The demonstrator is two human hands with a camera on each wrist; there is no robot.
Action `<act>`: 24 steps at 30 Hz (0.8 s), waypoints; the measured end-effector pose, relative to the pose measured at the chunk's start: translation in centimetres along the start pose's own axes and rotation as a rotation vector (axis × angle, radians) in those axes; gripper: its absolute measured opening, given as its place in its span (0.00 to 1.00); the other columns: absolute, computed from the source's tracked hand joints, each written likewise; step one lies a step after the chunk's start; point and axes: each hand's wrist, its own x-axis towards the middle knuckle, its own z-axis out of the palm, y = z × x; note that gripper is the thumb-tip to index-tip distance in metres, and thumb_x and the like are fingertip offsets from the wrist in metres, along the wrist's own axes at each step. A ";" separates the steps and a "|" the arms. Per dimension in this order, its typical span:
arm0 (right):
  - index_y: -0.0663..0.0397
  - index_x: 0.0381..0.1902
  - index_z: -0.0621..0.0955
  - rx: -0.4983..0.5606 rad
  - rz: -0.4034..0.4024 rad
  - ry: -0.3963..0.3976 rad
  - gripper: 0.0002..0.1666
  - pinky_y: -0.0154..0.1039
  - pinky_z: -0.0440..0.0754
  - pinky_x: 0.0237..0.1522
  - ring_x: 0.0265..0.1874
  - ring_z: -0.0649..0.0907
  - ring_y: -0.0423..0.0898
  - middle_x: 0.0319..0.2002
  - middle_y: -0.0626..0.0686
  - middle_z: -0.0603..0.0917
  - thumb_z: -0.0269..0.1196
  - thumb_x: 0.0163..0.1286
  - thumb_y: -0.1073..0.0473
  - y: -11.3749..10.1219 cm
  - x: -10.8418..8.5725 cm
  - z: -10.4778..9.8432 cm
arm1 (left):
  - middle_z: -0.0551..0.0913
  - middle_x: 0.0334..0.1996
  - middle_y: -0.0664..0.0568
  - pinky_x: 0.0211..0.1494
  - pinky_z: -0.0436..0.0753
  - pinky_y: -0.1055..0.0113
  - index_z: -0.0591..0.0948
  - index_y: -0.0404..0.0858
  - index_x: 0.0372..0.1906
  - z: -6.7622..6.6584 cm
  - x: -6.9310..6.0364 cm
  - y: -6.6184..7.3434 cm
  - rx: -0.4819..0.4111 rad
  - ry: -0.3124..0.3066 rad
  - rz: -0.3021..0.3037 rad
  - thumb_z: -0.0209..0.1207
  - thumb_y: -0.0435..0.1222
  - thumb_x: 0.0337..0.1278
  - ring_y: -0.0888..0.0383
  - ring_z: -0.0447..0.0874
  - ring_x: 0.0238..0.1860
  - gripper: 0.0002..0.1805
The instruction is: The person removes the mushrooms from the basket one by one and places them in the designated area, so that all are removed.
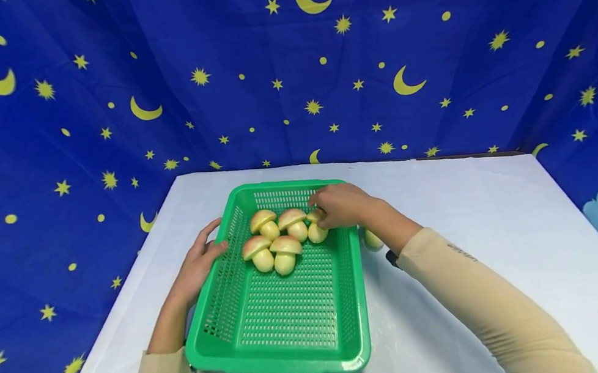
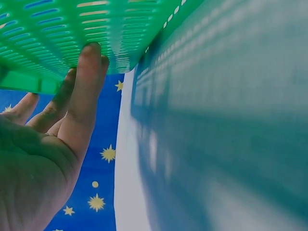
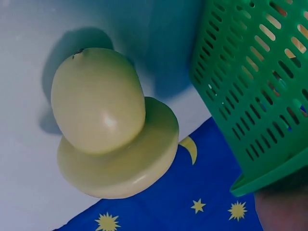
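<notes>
1. The right hand (image 1: 346, 204) has its fingers curled over the cap of a toy mushroom (image 1: 318, 232) at 1 o'clock inside the green perforated basket (image 1: 308, 367). The cap looks smooth and rounded, so a light pinch could let it slip; how firm the hold is, I cannot tell.

2. Four other toy mushrooms (image 1: 286, 254) sit toward 12 o'clock, close beside it. A sideways sweep of those fingers could knock one over or set several rolling.

3. The left hand (image 1: 199, 262) holds the rim at 10 o'clock, thumb over the edge, fingers against the outer wall. Uneven pressure there might tip the basket or skid it across the white-covered table (image 1: 479, 209).

4. A sixth mushroom (image 3: 98, 101) lies outside on the table, between 2 and 3 o'clock, near the basket wall. Sliding the basket that way could shove it off.

5. The right forearm (image 1: 392, 225) partly hides that outside mushroom in the head view, so a low elbow or sleeve could bump it unnoticed.
</notes>
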 end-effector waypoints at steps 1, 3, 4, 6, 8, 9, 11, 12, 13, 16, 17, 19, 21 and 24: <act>0.45 0.46 0.82 -0.012 0.000 -0.005 0.16 0.42 0.71 0.29 0.29 0.73 0.44 0.31 0.44 0.75 0.66 0.58 0.55 -0.1 0.0 0.0 | 0.72 0.57 0.34 0.39 0.84 0.54 0.51 0.48 0.76 0.0 0.0 0.0 0.001 -0.003 -0.004 0.50 0.46 0.72 0.45 0.83 0.41 0.34; 0.44 0.46 0.82 -0.034 -0.005 -0.010 0.16 0.42 0.72 0.32 0.30 0.73 0.44 0.34 0.44 0.76 0.67 0.57 0.54 -0.3 0.0 0.0 | 0.72 0.58 0.33 0.39 0.84 0.54 0.51 0.48 0.76 0.0 0.0 0.0 0.002 -0.005 -0.010 0.50 0.45 0.73 0.44 0.83 0.42 0.34; 0.45 0.45 0.82 -0.042 -0.009 -0.010 0.16 0.43 0.73 0.32 0.30 0.73 0.44 0.35 0.44 0.77 0.68 0.57 0.54 -0.3 0.1 0.0 | 0.72 0.58 0.33 0.39 0.84 0.53 0.51 0.48 0.76 0.0 -0.1 0.1 0.002 -0.006 -0.013 0.50 0.45 0.73 0.44 0.82 0.42 0.34; 0.45 0.42 0.82 -0.053 -0.013 -0.007 0.14 0.43 0.73 0.32 0.30 0.73 0.44 0.35 0.45 0.77 0.69 0.57 0.54 -0.5 0.0 0.0 | 0.72 0.58 0.33 0.39 0.84 0.53 0.50 0.48 0.76 0.0 -0.1 0.1 0.003 -0.007 -0.014 0.49 0.45 0.73 0.42 0.82 0.42 0.34; 0.44 0.37 0.82 -0.061 -0.009 -0.003 0.11 0.42 0.72 0.30 0.28 0.73 0.45 0.34 0.45 0.76 0.69 0.56 0.55 -0.6 0.0 -0.1 | 0.72 0.58 0.33 0.39 0.84 0.53 0.50 0.48 0.77 0.0 0.0 0.2 0.003 -0.010 -0.012 0.50 0.46 0.72 0.41 0.82 0.42 0.35; 0.44 0.35 0.81 -0.065 -0.007 -0.001 0.09 0.42 0.71 0.29 0.27 0.72 0.45 0.33 0.46 0.76 0.69 0.56 0.55 -0.6 0.0 -0.1 | 0.71 0.58 0.33 0.39 0.84 0.53 0.50 0.48 0.77 0.0 0.1 0.2 0.003 -0.012 -0.010 0.50 0.46 0.72 0.41 0.82 0.42 0.35; 0.43 0.32 0.80 -0.072 -0.002 -0.001 0.08 0.41 0.69 0.27 0.26 0.71 0.45 0.32 0.46 0.75 0.69 0.56 0.55 -0.6 0.0 0.0 | 0.72 0.58 0.33 0.39 0.84 0.53 0.50 0.48 0.77 0.0 0.1 0.3 0.006 -0.010 -0.007 0.50 0.46 0.72 0.42 0.82 0.42 0.35; 0.43 0.33 0.80 -0.074 0.000 -0.001 0.08 0.41 0.68 0.27 0.26 0.71 0.44 0.32 0.46 0.75 0.69 0.56 0.55 -0.6 0.0 0.0 | 0.72 0.57 0.33 0.39 0.84 0.53 0.50 0.48 0.77 0.0 0.1 0.3 0.007 -0.008 -0.006 0.50 0.46 0.72 0.42 0.82 0.42 0.35; 0.43 0.33 0.80 -0.079 -0.001 -0.004 0.08 0.41 0.68 0.27 0.26 0.70 0.44 0.32 0.46 0.75 0.69 0.57 0.55 -0.6 0.0 0.1 | 0.72 0.57 0.33 0.38 0.84 0.53 0.50 0.48 0.77 0.1 0.1 0.3 0.008 -0.009 -0.005 0.50 0.46 0.72 0.42 0.82 0.42 0.35; 0.43 0.39 0.82 -0.086 -0.005 -0.019 0.10 0.40 0.68 0.28 0.27 0.71 0.44 0.35 0.45 0.74 0.68 0.58 0.55 -0.5 0.0 0.2 | 0.72 0.57 0.33 0.38 0.84 0.53 0.50 0.48 0.77 0.1 0.1 0.4 0.010 -0.009 -0.006 0.50 0.46 0.72 0.42 0.82 0.42 0.35; 0.43 0.41 0.82 -0.085 -0.007 -0.023 0.12 0.40 0.68 0.28 0.28 0.71 0.44 0.35 0.45 0.74 0.68 0.58 0.55 -0.4 0.0 0.2 | 0.72 0.57 0.33 0.38 0.84 0.53 0.50 0.48 0.77 0.1 0.1 0.4 0.010 -0.010 -0.006 0.50 0.46 0.72 0.42 0.82 0.41 0.35; 0.43 0.43 0.82 -0.081 -0.011 -0.032 0.13 0.40 0.68 0.28 0.28 0.71 0.44 0.35 0.45 0.74 0.67 0.58 0.56 -0.4 0.0 0.3 | 0.72 0.57 0.33 0.38 0.84 0.53 0.50 0.48 0.77 0.1 0.1 0.4 0.011 -0.012 -0.007 0.50 0.46 0.72 0.41 0.82 0.42 0.35; 0.44 0.43 0.82 -0.065 -0.016 -0.033 0.14 0.41 0.69 0.30 0.29 0.72 0.44 0.35 0.46 0.75 0.67 0.57 0.57 -0.4 -0.1 0.2 | 0.72 0.58 0.33 0.38 0.84 0.53 0.50 0.48 0.77 0.1 0.1 0.3 0.009 -0.011 -0.004 0.50 0.46 0.72 0.41 0.82 0.42 0.35; 0.45 0.46 0.83 -0.035 -0.028 -0.026 0.18 0.41 0.74 0.34 0.32 0.74 0.43 0.37 0.45 0.79 0.67 0.55 0.59 -0.5 -0.2 0.2 | 0.72 0.58 0.33 0.38 0.84 0.52 0.50 0.49 0.77 0.0 0.1 0.2 0.006 -0.010 -0.005 0.50 0.46 0.72 0.41 0.82 0.42 0.35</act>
